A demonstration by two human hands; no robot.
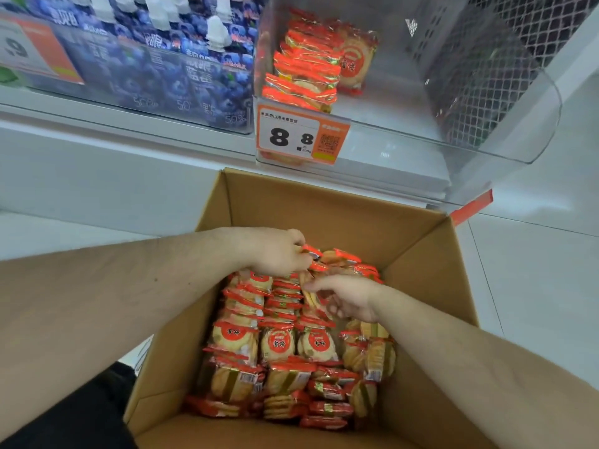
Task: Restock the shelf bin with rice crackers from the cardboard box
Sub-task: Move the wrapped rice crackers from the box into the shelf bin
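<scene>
Crackers (pixel 278 345) in red-and-clear packets fill the floor of the box (pixel 324 209), which takes up the lower middle of the frame with its flaps open. They stand in rough rows on edge, with a few lying flat along the near side.

Both hands are down inside the box at the far end of the rows. The left hand (pixel 275 251), coming in from the left edge, has its fingers curled round the top of a packet (pixel 311 251), pinching its red seal. The right hand (pixel 346 299), reaching in from the lower right, is just below and to the right of the left one; its thumb and fingers pinch another packet (pixel 309 294) that stands on edge among the rest. The two hands are close, almost touching.

Above the box, in the upper middle of the frame, is the clear bin (pixel 505 102). A short stack of the same packets (pixel 304 69) leans at its left side, and the rest of its floor is bare. A price tag (pixel 301 137) reading 8.8 is clipped to its front edge. In the upper left, a neighbouring bin holds blue pouches (pixel 168 59) with white caps.
</scene>
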